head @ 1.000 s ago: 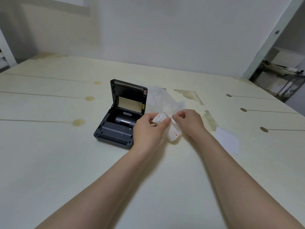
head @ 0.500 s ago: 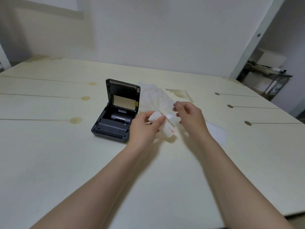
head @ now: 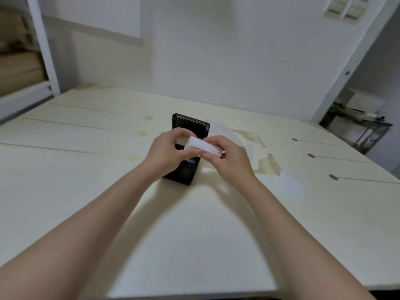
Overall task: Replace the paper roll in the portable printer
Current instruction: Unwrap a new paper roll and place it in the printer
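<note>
Both hands are up over the printer (head: 184,173), the black unit sitting on the desk (head: 173,234) with its lid (head: 190,124) standing open at the far side. The paper roll (head: 202,146) is in the air between the 2 hands, just above the printer and toward its right edge, not down in the paper bay. The left hand (head: 166,153) curls round the roll's left end, thumb underneath and fingers arched over the top. The right hand (head: 230,162) pinches the right end, fingers on top and thumb below, where a bit of red print shows. The picture is blurred here, so I cannot tell whether the roll carries a wrapper. Just right of the printer's lid, crumpled clear plastic (head: 218,128) lies on the desk. Further right of the printer, a white sheet (head: 291,186) lies flat, well apart from the hands.
</note>
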`<state>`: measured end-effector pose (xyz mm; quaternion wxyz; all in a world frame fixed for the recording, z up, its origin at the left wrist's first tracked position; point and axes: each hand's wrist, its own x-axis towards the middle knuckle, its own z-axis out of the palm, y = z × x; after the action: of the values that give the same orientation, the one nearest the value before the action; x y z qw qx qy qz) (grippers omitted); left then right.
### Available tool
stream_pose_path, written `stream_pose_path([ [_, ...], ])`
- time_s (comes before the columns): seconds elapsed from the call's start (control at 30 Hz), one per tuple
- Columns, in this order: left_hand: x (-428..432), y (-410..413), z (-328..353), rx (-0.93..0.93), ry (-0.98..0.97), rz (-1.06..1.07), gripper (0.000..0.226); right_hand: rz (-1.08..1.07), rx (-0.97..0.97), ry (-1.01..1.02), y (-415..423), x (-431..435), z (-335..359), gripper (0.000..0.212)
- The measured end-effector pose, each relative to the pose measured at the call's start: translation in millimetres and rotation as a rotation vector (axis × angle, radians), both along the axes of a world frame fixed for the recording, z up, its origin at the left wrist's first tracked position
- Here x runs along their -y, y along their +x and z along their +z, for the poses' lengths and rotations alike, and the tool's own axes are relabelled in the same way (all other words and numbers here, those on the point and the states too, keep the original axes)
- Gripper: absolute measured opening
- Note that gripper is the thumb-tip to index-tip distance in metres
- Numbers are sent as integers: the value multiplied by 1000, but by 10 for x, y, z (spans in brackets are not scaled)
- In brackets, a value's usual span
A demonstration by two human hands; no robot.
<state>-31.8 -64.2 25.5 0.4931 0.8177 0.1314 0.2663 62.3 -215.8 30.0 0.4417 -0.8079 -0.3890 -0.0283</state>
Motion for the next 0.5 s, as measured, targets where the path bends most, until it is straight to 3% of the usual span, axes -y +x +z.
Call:
stream_pose_path([
  [0.13,-282,-89,-23,-26,193,86,35,-81,253,-140,-120,-381,-107,32],
  [0.3,-554,-3,-219,-99,234,90,41,-161,396,-166,-230,-586,-363,34],
  [0.5,-655,81,-345,-107,163,16,37,-213,346,-147,-266,-657,-463,31],
])
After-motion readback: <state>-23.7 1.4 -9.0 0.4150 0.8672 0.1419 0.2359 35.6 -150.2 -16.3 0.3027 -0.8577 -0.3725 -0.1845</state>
